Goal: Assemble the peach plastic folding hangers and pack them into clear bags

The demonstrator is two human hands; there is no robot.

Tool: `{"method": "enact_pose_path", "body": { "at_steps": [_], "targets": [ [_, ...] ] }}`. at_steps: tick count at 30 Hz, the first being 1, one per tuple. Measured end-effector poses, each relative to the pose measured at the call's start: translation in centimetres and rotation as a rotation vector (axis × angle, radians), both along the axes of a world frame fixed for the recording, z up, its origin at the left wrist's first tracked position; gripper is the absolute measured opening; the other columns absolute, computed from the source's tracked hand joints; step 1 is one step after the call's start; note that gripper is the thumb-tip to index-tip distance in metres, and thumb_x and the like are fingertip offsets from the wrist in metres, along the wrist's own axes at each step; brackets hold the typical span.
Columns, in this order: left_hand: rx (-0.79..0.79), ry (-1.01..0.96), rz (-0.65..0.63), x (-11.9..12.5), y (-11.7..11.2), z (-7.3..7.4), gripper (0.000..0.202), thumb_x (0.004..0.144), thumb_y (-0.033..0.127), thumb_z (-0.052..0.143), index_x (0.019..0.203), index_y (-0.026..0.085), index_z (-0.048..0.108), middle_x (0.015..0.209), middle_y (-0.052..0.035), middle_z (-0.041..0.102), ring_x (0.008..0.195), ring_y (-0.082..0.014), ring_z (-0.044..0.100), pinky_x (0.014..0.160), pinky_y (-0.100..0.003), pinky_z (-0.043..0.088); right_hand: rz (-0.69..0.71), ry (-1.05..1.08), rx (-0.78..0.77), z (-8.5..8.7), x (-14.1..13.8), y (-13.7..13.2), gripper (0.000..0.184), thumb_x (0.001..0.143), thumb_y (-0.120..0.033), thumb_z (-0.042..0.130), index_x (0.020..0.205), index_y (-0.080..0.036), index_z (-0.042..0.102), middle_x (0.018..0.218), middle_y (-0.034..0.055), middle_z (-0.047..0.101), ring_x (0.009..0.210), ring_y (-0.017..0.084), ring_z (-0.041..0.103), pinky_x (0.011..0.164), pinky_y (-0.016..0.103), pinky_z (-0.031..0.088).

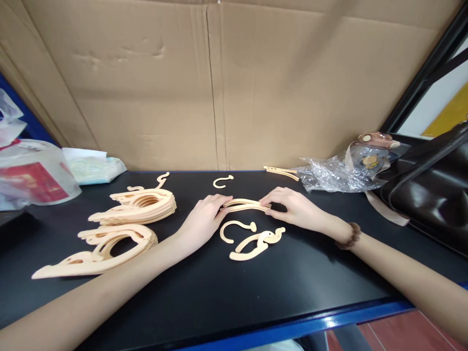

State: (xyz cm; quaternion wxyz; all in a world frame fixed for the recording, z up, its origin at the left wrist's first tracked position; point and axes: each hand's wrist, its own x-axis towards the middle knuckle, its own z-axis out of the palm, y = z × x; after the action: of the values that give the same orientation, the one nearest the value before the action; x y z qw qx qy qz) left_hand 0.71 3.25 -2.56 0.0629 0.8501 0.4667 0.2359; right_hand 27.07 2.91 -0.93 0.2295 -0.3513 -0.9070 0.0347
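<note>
Between my hands is a pair of slim, curved beige plastic hanger strips (pixel 245 204), lying one along the other with a gap in the middle. My left hand (pixel 204 214) pinches their left end between thumb and fingers. At the right end, my right hand (pixel 292 207) grips them the same way, with a brown band around its wrist. Just below lie a loose beige hanger hook (pixel 237 224) and a jointed, folded beige hanger piece (pixel 256 243). Another small hook (pixel 223 181) rests beyond my hands.
Two stacks of folded beige hangers, a rear stack (pixel 146 207) and a front stack (pixel 120 248), stand on the left. Two thin strips (pixel 281 172) lie at the back. Clear plastic wrap (pixel 329 175), a pouch (pixel 373 156) and a black bag (pixel 435 180) occupy the right. Cardboard (pixel 164 87) walls the back.
</note>
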Motion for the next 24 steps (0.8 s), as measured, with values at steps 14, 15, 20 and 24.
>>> {"method": "enact_pose_path", "body": {
  "at_steps": [14,15,20,24],
  "targets": [
    [0.174,0.307,-0.042,0.2,-0.8,1.0,0.031,0.096,0.024,0.043,0.121,0.011,0.055,0.110,-0.0086,0.060,0.099,-0.0223,0.054,0.088,-0.036,0.048,-0.064,0.058,-0.066,0.0,0.2,0.2,0.016,0.087,-0.025,0.058,0.102,-0.022,0.063,0.098,0.0012,0.068,0.089,0.017,0.063,0.081,0.032,0.047],
    [0.178,0.332,-0.040,0.2,-0.9,1.2,0.031,0.096,0.023,0.044,0.122,0.011,0.054,0.110,-0.0089,0.059,0.099,-0.0225,0.054,0.088,-0.036,0.048,-0.067,0.055,-0.054,0.0,0.2,0.2,0.016,0.087,-0.025,0.058,0.101,-0.022,0.063,0.097,0.0012,0.068,0.089,0.017,0.062,0.081,0.032,0.047],
    [0.209,0.433,-0.010,0.6,-1.4,2.0,0.030,0.094,0.019,0.046,0.121,0.009,0.053,0.110,-0.0107,0.057,0.099,-0.0229,0.055,0.087,-0.037,0.049,-0.068,0.060,-0.014,0.1,0.1,0.0,0.015,0.087,-0.024,0.059,0.101,-0.020,0.062,0.093,0.0019,0.066,0.086,0.017,0.061,0.079,0.031,0.047],
    [0.233,0.478,-0.011,0.8,-1.6,2.2,0.023,0.095,0.016,0.043,0.113,0.010,0.057,0.103,-0.0094,0.058,0.094,-0.0221,0.056,0.084,-0.036,0.050,-0.041,0.088,-0.055,0.2,0.1,-0.2,0.015,0.087,-0.023,0.058,0.101,-0.020,0.061,0.093,0.0020,0.063,0.085,0.016,0.061,0.079,0.030,0.048]
  ]
}}
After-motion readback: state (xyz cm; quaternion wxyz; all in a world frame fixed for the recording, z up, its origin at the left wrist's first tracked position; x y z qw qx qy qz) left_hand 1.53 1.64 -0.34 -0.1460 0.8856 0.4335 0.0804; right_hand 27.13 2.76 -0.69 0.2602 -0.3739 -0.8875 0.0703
